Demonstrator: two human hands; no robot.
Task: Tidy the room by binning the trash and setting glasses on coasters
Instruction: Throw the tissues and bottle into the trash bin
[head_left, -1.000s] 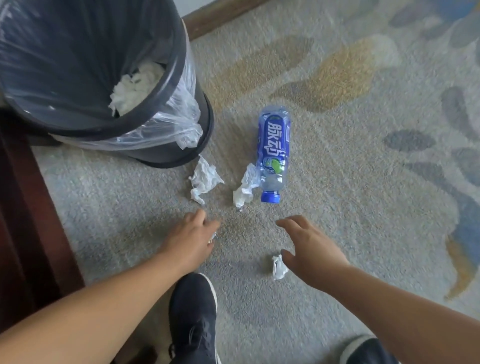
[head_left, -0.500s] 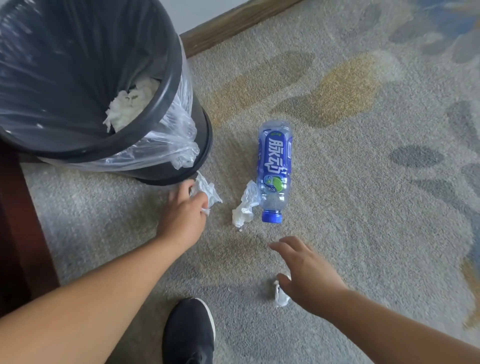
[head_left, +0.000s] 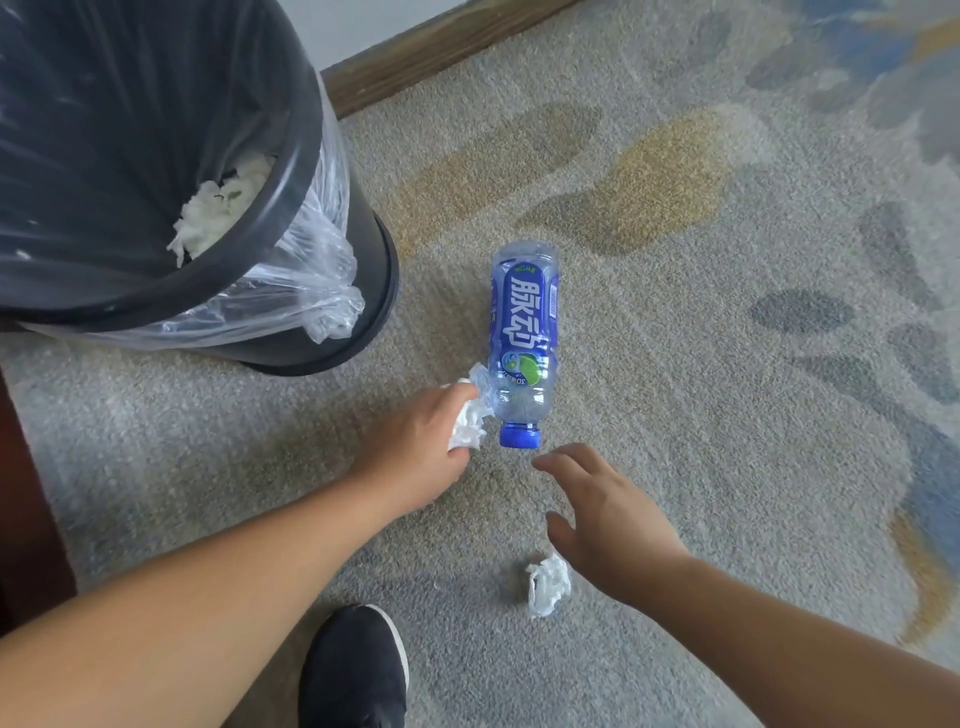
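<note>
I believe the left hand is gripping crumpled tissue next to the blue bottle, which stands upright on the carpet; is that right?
Not quite: the head view shows the blue bottle lying on its side on the carpet, not standing upright. The left hand does grip crumpled tissue next to it.

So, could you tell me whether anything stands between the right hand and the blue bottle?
Nothing visible does. Only bare carpet separates the right hand from the cap of the blue bottle. The left hand, gripping crumpled tissue, is beside the bottle's neck, off that line.
</note>
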